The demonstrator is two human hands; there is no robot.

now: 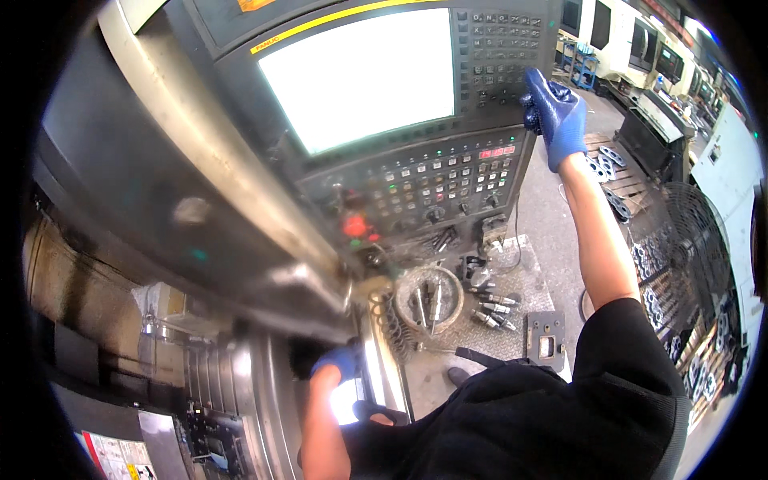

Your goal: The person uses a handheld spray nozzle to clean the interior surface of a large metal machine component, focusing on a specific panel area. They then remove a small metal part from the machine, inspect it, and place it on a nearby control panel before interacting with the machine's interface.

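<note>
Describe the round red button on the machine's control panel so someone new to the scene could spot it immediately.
Start at the big bright white screen of the machine's control panel. Drop to the lower keypad of small lit buttons beneath it, then look to its lower left corner. The red button there is round and far larger than the small square keys beside it.

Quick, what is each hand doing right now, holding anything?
Left hand: blue-gloved, low by the machine door's edge; grip cannot be told.
Right hand: blue-gloved, raised, fingers on the control panel's keypad, holding nothing.
</note>
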